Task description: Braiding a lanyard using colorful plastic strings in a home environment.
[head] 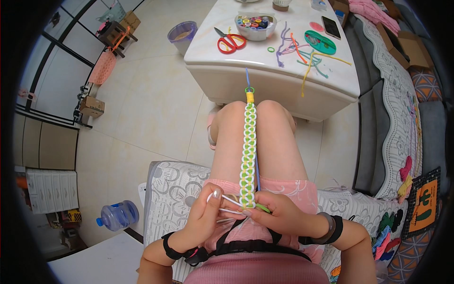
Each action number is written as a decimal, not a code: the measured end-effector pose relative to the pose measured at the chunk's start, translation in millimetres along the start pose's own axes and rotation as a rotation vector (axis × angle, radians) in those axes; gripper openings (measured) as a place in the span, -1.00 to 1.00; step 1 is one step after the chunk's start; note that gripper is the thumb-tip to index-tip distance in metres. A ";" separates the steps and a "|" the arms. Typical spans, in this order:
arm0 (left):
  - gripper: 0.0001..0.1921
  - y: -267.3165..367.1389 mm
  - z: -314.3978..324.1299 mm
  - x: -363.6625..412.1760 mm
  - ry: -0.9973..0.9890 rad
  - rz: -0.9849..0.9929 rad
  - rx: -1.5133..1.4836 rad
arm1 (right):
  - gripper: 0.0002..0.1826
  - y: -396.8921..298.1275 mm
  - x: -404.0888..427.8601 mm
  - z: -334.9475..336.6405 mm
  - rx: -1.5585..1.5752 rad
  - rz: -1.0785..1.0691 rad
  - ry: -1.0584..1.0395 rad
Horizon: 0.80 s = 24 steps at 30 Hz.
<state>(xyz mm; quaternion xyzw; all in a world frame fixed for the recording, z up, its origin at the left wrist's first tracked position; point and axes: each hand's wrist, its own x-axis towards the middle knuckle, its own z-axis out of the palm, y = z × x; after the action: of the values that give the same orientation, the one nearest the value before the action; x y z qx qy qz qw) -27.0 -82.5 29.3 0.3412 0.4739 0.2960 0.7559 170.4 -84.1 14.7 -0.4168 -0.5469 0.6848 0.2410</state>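
A knotted cord strap (pixel 249 149) in white, green and yellow runs down between the knees, with a yellow wrapped section and a green ring at its far end. Beyond the ring a blue cord (pixel 247 77) extends to the table's edge. My left hand (pixel 209 209) pinches white cord (pixel 230 199) between thumb and fingers, left of the strap's near end. On the other side, my right hand (pixel 273 213) holds the strap's near end and green cord (pixel 262 207). The fingertips of both hands are partly hidden by cords.
On the white table (pixel 212 32) lie red-handled scissors (pixel 230 42), a plastic tub of thread spools (pixel 256 28), loose cord pieces (pixel 291 46), a green case (pixel 320 42) and a phone (pixel 331 27). Cord bundles (pixel 385 238) lie on the sofa at the right. A water bottle (pixel 118 215) is on the left.
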 end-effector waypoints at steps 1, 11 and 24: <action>-0.79 -0.2 -0.5 -0.2 -0.007 0.037 -0.019 | -0.75 -1.0 -0.3 0.1 -0.030 0.006 0.002; -0.79 -0.4 3.1 -0.7 -0.097 0.164 0.458 | -0.80 1.6 -15.3 2.5 -0.102 0.136 0.184; -0.81 -16.5 5.3 1.1 -0.185 -0.024 0.128 | -0.85 14.4 -31.8 7.0 0.286 0.148 0.058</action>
<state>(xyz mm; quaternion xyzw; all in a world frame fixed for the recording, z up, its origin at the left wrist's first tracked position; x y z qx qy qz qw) -19.7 -92.7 17.2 0.4090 0.4240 0.2231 0.7766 183.4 -117.0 11.1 -0.4371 -0.4043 0.7593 0.2626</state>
